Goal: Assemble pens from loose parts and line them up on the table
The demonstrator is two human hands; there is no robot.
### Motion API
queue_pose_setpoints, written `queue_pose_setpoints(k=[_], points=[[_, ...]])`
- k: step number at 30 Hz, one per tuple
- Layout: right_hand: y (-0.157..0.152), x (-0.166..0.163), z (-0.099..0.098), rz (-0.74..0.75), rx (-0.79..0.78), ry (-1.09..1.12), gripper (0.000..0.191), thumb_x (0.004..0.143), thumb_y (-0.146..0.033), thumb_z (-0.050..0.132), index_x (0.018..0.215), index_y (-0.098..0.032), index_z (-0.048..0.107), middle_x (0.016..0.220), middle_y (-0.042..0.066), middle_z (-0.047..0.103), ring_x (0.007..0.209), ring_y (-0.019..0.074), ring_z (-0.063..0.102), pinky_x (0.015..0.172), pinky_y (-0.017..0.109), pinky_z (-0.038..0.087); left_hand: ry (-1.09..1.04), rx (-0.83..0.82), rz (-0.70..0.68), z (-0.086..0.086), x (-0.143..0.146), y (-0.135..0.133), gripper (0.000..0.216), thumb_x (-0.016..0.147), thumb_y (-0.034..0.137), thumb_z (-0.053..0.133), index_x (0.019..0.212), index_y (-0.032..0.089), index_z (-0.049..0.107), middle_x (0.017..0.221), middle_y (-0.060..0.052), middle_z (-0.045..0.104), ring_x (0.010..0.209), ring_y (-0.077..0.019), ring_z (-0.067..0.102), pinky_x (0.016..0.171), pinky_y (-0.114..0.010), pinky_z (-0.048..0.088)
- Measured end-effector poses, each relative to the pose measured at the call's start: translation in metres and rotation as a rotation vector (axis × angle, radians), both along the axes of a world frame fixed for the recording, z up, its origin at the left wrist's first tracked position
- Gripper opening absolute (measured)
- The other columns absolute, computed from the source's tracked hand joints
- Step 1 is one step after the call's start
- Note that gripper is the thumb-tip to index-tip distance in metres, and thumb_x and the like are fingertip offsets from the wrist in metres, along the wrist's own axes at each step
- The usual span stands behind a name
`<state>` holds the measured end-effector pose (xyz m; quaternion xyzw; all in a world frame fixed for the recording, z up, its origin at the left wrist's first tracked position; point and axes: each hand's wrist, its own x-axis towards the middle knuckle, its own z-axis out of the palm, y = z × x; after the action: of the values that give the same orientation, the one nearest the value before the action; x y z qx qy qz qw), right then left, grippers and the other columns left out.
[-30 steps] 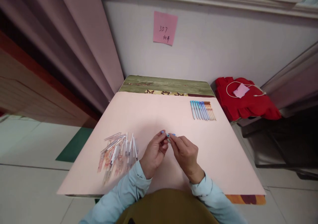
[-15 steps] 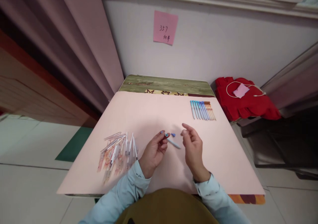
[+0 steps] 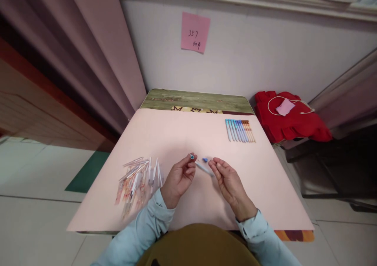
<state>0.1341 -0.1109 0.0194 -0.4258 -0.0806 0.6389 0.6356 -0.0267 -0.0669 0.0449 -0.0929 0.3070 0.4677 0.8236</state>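
A small blue tube-shaped pen part (image 3: 192, 156), its round open end facing me, is pinched between the thumb and fingers of my left hand (image 3: 180, 176). My right hand (image 3: 229, 181) has its thumb and fingertips drawn together; anything held there is too small to make out. Between the hands, a light blue pen barrel (image 3: 204, 167) slants down toward my right fingers, slightly blurred. Whether those fingers touch it, I cannot tell. Just left of the right fingertips, a small dark blue pen piece (image 3: 205, 160) lies on the pink table cover (image 3: 176, 132).
Left on the cover lies a loose pile of clear and white pen parts (image 3: 138, 183). A neat row of blue, purple and brown pens (image 3: 240, 131) is at the far right. Beyond the table's right edge sits a red cloth (image 3: 306, 126) with a white cable.
My right hand has moved left and its fingers have come together near the blue pieces. My left hand has shifted slightly left and up with the small blue part.
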Motion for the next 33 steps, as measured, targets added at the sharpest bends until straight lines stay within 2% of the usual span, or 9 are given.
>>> queue_pose_setpoints(k=[3, 7, 10, 14, 18, 21, 27, 33], points=[[0.002, -0.006, 0.009, 0.010, -0.005, -0.034, 0.027, 0.070, -0.019, 0.084, 0.092, -0.015, 0.069, 0.093, 0.005, 0.073, 0.088, 0.0128, 0.072, 0.080, 0.016, 0.059, 0.012, 0.008, -0.006, -0.001, 0.000, -0.001, 0.006, 0.089, 0.004, 0.055, 0.090, 0.006, 0.060, 0.083, -0.008, 0.065, 0.051, -0.0036, 0.049, 0.035, -0.011, 0.033], [0.003, -0.008, 0.009, 0.007, -0.044, -0.026, 0.030, 0.063, -0.024, 0.090, 0.083, -0.016, 0.069, 0.083, 0.002, 0.073, 0.077, 0.0097, 0.072, 0.066, 0.010, 0.058, 0.045, 0.022, 0.010, 0.001, -0.003, -0.001, 0.007, 0.090, 0.005, 0.054, 0.089, 0.007, 0.061, 0.082, -0.008, 0.065, 0.052, -0.0038, 0.050, 0.035, -0.011, 0.034], [0.003, -0.005, 0.006, -0.007, -0.042, -0.033, 0.030, 0.060, -0.026, 0.091, 0.078, -0.017, 0.068, 0.082, 0.001, 0.074, 0.075, 0.0095, 0.071, 0.065, 0.011, 0.058, 0.081, 0.031, 0.041, 0.003, -0.007, 0.000, 0.007, 0.090, 0.004, 0.054, 0.088, 0.007, 0.061, 0.081, -0.007, 0.065, 0.051, -0.0037, 0.050, 0.034, -0.011, 0.034], [0.003, 0.002, 0.004, 0.042, -0.048, -0.109, 0.028, 0.065, -0.032, 0.087, 0.079, -0.018, 0.068, 0.087, 0.003, 0.074, 0.078, 0.0120, 0.070, 0.065, 0.017, 0.058, 0.119, 0.023, 0.075, 0.002, -0.010, 0.000, 0.008, 0.089, 0.004, 0.055, 0.085, 0.007, 0.061, 0.079, -0.007, 0.064, 0.050, -0.0036, 0.049, 0.034, -0.011, 0.034], [0.005, 0.003, 0.005, 0.018, -0.033, -0.221, 0.028, 0.064, -0.032, 0.087, 0.080, -0.018, 0.069, 0.071, -0.004, 0.068, 0.057, 0.0041, 0.058, 0.048, 0.010, 0.045, 0.138, 0.029, 0.065, -0.004, -0.007, -0.003, 0.005, 0.086, 0.003, 0.058, 0.084, 0.007, 0.062, 0.080, -0.007, 0.065, 0.051, -0.0038, 0.051, 0.034, -0.011, 0.034], [0.007, -0.004, 0.010, 0.039, 0.030, -0.296, 0.028, 0.064, -0.032, 0.087, 0.078, -0.016, 0.069, 0.066, -0.005, 0.066, 0.052, 0.0032, 0.054, 0.050, 0.012, 0.045, 0.144, 0.044, 0.037, -0.007, -0.003, -0.005, 0.005, 0.085, 0.003, 0.060, 0.084, 0.006, 0.062, 0.080, -0.007, 0.065, 0.052, -0.0038, 0.051, 0.035, -0.011, 0.035], [0.006, -0.023, 0.025, 0.069, 0.246, -0.658, 0.022, 0.077, -0.036, 0.077, 0.085, -0.017, 0.069, 0.070, 0.001, 0.070, 0.063, 0.0133, 0.065, 0.063, 0.027, 0.055, 0.142, 0.076, -0.016, -0.007, 0.006, -0.011, 0.003, 0.084, 0.004, 0.062, 0.085, 0.007, 0.063, 0.080, -0.007, 0.065, 0.052, -0.0042, 0.052, 0.036, -0.011, 0.036], [0.004, -0.027, 0.023, 0.017, 0.600, -1.338, 0.005, 0.086, -0.024, 0.067, 0.086, -0.023, 0.072, 0.086, 0.004, 0.073, 0.081, 0.0173, 0.068, 0.070, 0.029, 0.056, 0.119, 0.102, -0.018, -0.011, 0.008, -0.015, 0.007, 0.081, 0.005, 0.066, 0.086, 0.007, 0.063, 0.071, -0.001, 0.060, 0.053, -0.0042, 0.053, 0.038, -0.011, 0.038]])
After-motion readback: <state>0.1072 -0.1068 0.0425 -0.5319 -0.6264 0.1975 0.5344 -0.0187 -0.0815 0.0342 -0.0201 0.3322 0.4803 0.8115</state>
